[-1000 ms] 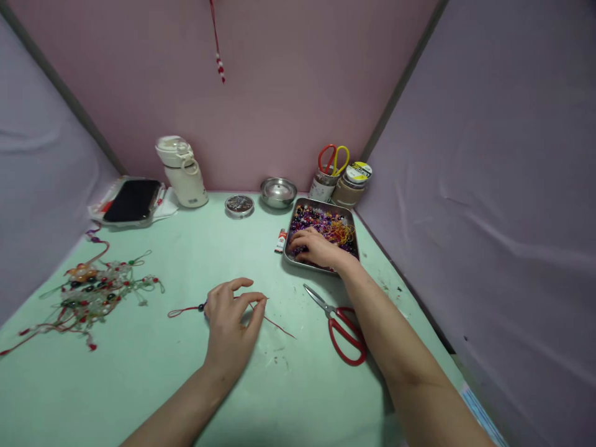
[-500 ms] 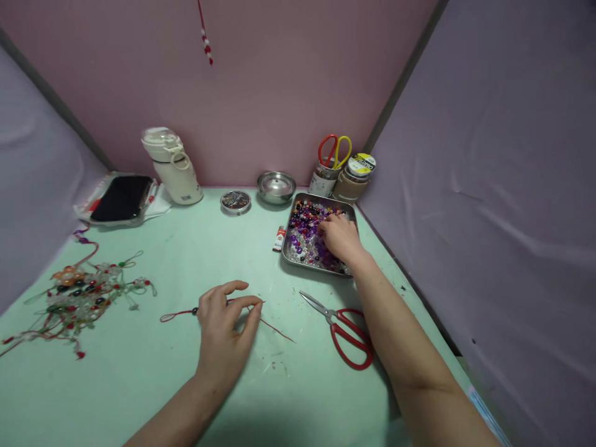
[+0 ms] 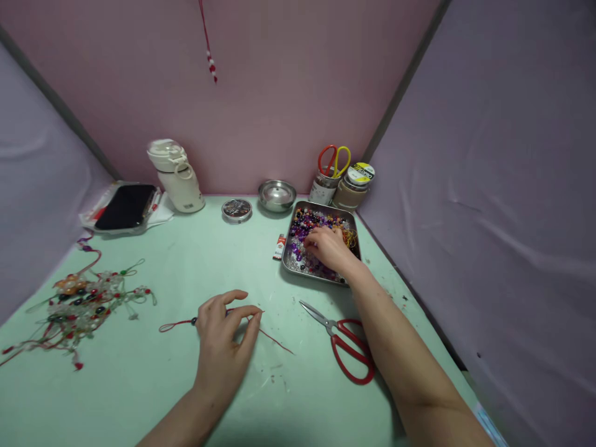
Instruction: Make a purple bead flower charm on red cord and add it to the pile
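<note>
My left hand [image 3: 226, 329] pinches a thin red cord [image 3: 274, 340] between thumb and index finger, low over the table. The cord passes under the hand and comes out on the left as a loop, with a dark bead [image 3: 194, 321] beside the hand. My right hand [image 3: 328, 249] reaches into a metal tray [image 3: 311, 279] of mixed beads [image 3: 302, 239], purple, clear, black and red. Its fingers are bent down among the beads; whether one is between the fingertips cannot be made out. Red-handled scissors [image 3: 338, 338] lie open below the tray, near my right forearm.
At the left lies a heap of beaded strings [image 3: 88, 301]. Along the back stand a white bottle [image 3: 179, 180], a round tin [image 3: 236, 210], a steel bowl [image 3: 277, 197], a jar with scissors [image 3: 325, 186] and another jar [image 3: 351, 192]. A lighter [image 3: 279, 247] touches the tray's left side.
My right hand has shifted a little left and nearer within the tray, uncovering yellow strands at its right side. My left hand keeps its pinch on the cord. The view has tilted slightly up.
</note>
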